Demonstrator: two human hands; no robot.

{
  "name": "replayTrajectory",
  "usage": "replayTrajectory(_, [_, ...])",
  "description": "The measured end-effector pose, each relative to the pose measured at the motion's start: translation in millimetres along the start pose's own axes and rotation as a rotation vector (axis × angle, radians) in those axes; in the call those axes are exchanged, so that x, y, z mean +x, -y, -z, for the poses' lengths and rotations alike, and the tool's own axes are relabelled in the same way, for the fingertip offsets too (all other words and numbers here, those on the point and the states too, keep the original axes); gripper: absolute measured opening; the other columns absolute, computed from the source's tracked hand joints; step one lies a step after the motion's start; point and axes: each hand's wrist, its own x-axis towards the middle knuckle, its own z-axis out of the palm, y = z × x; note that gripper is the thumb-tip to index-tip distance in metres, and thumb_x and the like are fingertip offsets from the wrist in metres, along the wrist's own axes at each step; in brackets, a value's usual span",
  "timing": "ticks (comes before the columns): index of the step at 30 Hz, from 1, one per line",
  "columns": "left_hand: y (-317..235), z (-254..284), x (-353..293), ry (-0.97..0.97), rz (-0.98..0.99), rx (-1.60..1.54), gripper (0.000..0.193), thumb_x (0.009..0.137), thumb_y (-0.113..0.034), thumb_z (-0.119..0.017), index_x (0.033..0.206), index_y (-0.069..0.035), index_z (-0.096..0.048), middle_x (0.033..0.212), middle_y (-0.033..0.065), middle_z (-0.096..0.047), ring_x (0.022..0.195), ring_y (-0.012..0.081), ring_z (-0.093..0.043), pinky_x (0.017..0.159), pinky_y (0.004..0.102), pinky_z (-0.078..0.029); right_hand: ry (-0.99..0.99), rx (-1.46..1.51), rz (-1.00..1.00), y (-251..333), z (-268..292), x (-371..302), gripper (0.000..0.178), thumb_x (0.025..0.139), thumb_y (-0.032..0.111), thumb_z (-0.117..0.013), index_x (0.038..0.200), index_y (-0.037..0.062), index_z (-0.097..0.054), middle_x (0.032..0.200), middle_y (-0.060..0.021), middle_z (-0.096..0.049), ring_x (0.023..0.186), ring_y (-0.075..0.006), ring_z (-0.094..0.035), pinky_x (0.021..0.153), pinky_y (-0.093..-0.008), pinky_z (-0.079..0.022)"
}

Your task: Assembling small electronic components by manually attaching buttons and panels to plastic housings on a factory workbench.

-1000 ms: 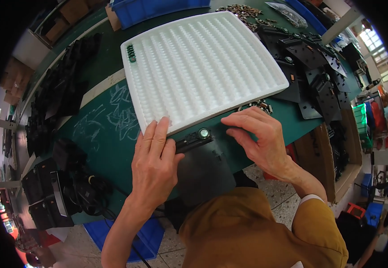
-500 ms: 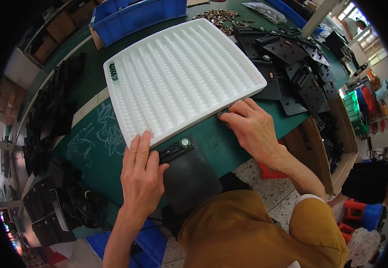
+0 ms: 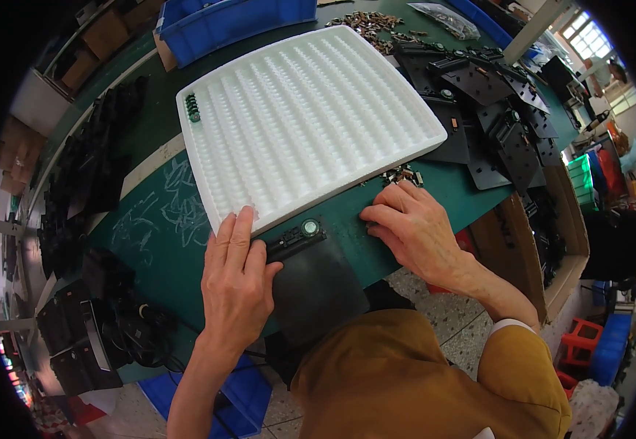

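My left hand [image 3: 239, 285] lies with its fingers stretched out. Its fingertips rest on the near left corner of a white foam tray [image 3: 310, 117] with rows of small hollows. Beside its thumb is a flat black plastic panel [image 3: 318, 285], with a raised housing and a round, pale, shiny piece [image 3: 310, 227] along its far edge. My right hand [image 3: 416, 230] is low over the green tabletop, right of the panel. Its fingers are bent and closed towards the thumb; anything between the tips is too small to make out. Small metal parts [image 3: 404, 175] lie just beyond its knuckles.
Several black panels [image 3: 486, 110] are heaped at the right, above a cardboard box [image 3: 563, 271]. A pile of small metal parts [image 3: 369, 25] and a blue bin [image 3: 237, 28] stand behind the tray. Small dark green pieces [image 3: 193, 107] sit in the tray's far left hollows.
My right hand has drawn slightly back from the tray's near edge, and the small metal parts there now show. My left hand stays on the tray corner. The whole view has shifted slightly.
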Motion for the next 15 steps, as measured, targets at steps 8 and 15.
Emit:
replayTrajectory(8, [-0.9, 0.8, 0.2, -0.003, 0.005, -0.004, 0.03, 0.078, -0.011, -0.075, 0.098, 0.007, -0.062, 0.138, 0.0245, -0.05, 0.126, 0.043, -0.05, 0.103, 0.0539, -0.042, -0.061, 0.001, 0.01, 3.8, -3.7, -2.3, 0.021, 0.076, 0.001, -0.069, 0.096, 0.0057, -0.066, 0.09, -0.0072, -0.058, 0.088, -0.0263, -0.056, 0.075, -0.0381, -0.045])
replayTrajectory(15, [-1.5, 0.1, -0.3, 0.006, 0.021, -0.009, 0.029, 0.078, -0.011, -0.074, 0.099, 0.006, -0.063, 0.139, 0.0236, -0.05, 0.126, 0.0436, -0.05, 0.104, 0.0557, -0.041, 0.0, 0.338, -0.146, 11.0, 1.2, -3.9, 0.029, 0.079, -0.001, -0.068, 0.107, 0.007, -0.065, 0.094, -0.0096, -0.06, 0.095, -0.0289, -0.059, 0.081, -0.0384, -0.048])
